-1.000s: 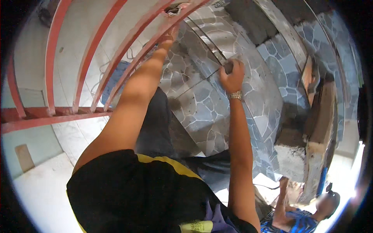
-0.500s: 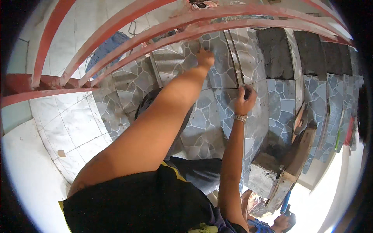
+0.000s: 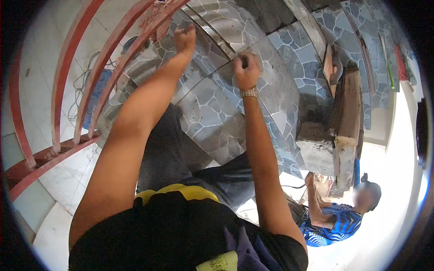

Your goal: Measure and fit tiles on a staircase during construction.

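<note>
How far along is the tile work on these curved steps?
Done: stone-pattern tiles cover the nearest steps. In hand: the right hand pinches at a tile joint; the left hand presses the upper tile. Left: bare grey patches higher up look untiled.

There is one view only, from a camera worn on the person's head, and it looks steeply down along both forearms to the left hand [image 3: 184, 39] and the right hand [image 3: 246, 70], which are near the top of the picture, close to the lens. It faces the stone-patterned tiled steps [image 3: 212, 104], with the red railing [image 3: 63, 90] curving on the left and the white tiled floor [image 3: 54, 180] far below. The wide lens bends the straight edges near the rim, and another person in a blue striped shirt [image 3: 337, 221] sits low at the right.
</note>
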`<state>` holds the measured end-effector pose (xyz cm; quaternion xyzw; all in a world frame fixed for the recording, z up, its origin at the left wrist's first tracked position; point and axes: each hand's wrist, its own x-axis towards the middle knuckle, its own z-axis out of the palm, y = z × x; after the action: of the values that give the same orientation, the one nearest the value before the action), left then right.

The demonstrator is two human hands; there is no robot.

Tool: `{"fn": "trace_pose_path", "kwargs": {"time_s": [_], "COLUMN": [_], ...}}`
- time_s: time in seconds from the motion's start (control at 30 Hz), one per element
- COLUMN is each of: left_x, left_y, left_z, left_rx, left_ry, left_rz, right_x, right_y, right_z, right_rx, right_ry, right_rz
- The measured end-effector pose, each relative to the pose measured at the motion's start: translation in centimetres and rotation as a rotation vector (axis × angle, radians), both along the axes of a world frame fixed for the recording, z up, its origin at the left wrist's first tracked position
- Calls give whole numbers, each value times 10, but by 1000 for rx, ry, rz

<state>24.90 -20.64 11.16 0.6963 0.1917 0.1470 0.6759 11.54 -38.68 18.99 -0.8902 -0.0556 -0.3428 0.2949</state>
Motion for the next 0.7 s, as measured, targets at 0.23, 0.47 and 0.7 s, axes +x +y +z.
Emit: {"fn": "trace_pose_path", "kwargs": {"time_s": [0.23,0.47,0.7], "left_x": [-7,-30,-29], "left_y": [28,5,4], "left_z": [-9,3,1], "left_rx": [-291,-743,-785], "left_ry": [172,653,565], "left_rz": [-163,-428,-369], "right_x": [-1,1,4], "right_y": [35,23,27], "right_z": [10,6,0], "right_rx": [-180,-234,-253], "right_ry": [149,170,155], "right_rz": [102,56,44]}}
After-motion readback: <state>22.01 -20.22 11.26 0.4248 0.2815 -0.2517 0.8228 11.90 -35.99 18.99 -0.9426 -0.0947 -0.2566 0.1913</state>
